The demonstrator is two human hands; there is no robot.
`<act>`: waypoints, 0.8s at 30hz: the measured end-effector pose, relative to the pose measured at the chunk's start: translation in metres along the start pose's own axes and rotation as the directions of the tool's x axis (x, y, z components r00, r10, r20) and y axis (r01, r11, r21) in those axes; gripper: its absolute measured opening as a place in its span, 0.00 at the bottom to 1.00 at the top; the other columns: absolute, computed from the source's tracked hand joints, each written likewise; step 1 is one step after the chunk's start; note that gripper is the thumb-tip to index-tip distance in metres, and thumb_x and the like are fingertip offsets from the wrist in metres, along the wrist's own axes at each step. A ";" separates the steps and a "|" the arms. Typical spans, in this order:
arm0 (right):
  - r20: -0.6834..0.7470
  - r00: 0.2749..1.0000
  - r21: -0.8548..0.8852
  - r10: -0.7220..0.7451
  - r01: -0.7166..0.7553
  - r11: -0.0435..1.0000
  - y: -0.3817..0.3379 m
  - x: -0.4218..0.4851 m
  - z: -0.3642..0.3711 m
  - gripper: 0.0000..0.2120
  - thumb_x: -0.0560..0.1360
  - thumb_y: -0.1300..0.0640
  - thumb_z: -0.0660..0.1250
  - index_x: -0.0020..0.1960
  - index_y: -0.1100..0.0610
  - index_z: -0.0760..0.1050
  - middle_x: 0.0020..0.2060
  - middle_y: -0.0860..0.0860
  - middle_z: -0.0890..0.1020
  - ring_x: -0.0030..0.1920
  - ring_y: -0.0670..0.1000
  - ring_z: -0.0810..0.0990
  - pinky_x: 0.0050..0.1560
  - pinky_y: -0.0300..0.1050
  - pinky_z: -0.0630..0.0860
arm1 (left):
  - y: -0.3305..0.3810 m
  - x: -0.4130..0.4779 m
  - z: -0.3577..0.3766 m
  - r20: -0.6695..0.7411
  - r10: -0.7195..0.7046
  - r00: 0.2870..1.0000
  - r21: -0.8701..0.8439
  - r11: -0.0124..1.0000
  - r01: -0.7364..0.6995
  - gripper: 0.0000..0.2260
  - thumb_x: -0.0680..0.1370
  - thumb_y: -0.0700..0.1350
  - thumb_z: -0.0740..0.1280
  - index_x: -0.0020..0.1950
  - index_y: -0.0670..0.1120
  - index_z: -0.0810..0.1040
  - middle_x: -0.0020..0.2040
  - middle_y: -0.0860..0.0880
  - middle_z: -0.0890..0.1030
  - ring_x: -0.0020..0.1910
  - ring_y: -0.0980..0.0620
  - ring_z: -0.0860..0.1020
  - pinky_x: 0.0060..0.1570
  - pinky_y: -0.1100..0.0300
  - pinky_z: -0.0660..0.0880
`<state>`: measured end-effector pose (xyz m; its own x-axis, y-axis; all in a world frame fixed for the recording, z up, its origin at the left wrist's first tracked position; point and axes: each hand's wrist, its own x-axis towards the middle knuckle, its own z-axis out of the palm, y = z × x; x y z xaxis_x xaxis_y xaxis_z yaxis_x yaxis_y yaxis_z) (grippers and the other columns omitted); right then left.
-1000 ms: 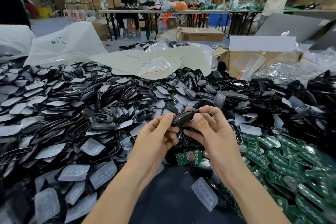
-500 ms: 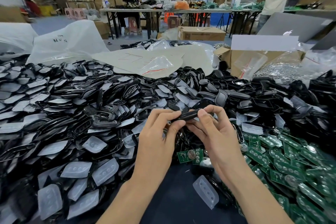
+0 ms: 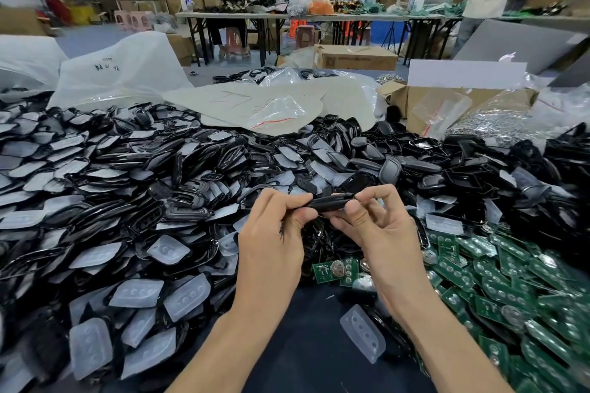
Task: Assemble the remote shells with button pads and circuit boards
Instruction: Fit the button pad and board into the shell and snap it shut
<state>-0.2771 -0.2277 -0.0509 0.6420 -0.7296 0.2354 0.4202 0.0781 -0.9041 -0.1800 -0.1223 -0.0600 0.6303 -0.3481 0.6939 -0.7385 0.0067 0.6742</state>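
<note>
Both my hands hold one black remote shell (image 3: 330, 202) edge-on above the table's middle. My left hand (image 3: 274, 233) pinches its left end with thumb and fingers. My right hand (image 3: 373, 223) pinches the right end, thumb on the near edge. What is inside the shell is hidden. A huge heap of black shells (image 3: 134, 201) mixed with translucent button pads (image 3: 186, 295) covers the left and back. Green circuit boards (image 3: 498, 290) pile up at the right. One board with a coin cell (image 3: 335, 269) lies just under my hands. A single button pad (image 3: 364, 337) lies on the dark cloth near my right forearm.
Clear plastic bags (image 3: 121, 70) and a flat beige sheet (image 3: 255, 102) lie behind the heap. An open cardboard box (image 3: 447, 105) with bagged metal parts stands at the back right. Other people work at long tables (image 3: 287, 16) across the room. Dark cloth (image 3: 306, 354) shows between my forearms.
The shell has turned from a tilted face to edge-on and risen slightly. Both hands shifted grip toward its ends, fingers pinching along the seam.
</note>
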 end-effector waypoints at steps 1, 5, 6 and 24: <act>0.001 1.000 0.002 0.000 0.000 1.000 0.000 0.000 0.001 0.05 0.71 0.53 0.74 0.41 0.47 0.78 0.45 0.54 0.86 0.49 0.57 0.88 0.51 0.40 0.82 | 0.000 0.000 0.000 -0.008 -0.007 1.000 0.000 1.000 0.007 0.11 0.76 0.29 0.69 0.51 0.45 0.83 0.44 0.54 0.78 0.46 0.66 0.78 0.44 0.76 0.69; 0.019 1.000 0.021 0.000 -0.001 1.000 0.001 -0.001 0.002 0.05 0.72 0.53 0.73 0.42 0.48 0.77 0.46 0.56 0.85 0.50 0.58 0.87 0.51 0.40 0.82 | 0.000 -0.001 -0.001 -0.013 0.013 1.000 0.004 1.000 -0.013 0.10 0.76 0.30 0.69 0.51 0.44 0.82 0.43 0.53 0.78 0.45 0.66 0.78 0.44 0.76 0.69; 0.019 1.000 0.021 -0.002 0.001 1.000 0.001 0.000 0.002 0.05 0.72 0.53 0.73 0.42 0.48 0.77 0.47 0.56 0.85 0.50 0.58 0.87 0.51 0.40 0.82 | 0.000 -0.001 -0.001 -0.013 0.019 1.000 0.006 1.000 -0.019 0.10 0.77 0.30 0.69 0.51 0.44 0.83 0.43 0.53 0.78 0.45 0.66 0.78 0.43 0.76 0.69; 0.007 0.999 0.104 0.045 -0.045 0.994 -0.002 0.001 0.000 0.08 0.71 0.48 0.75 0.46 0.49 0.80 0.48 0.55 0.86 0.55 0.59 0.86 0.55 0.42 0.81 | -0.001 0.001 0.000 0.104 -0.072 0.992 -0.108 0.991 0.083 0.13 0.79 0.43 0.71 0.56 0.61 0.77 0.51 0.59 0.80 0.54 0.56 0.80 0.53 0.67 0.75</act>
<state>-0.2768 -0.2286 -0.0491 0.6645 -0.7208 0.1970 0.4548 0.1810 -0.8720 -0.1792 -0.1225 -0.0600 0.6531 -0.4438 0.6136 -0.6535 0.0791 0.7528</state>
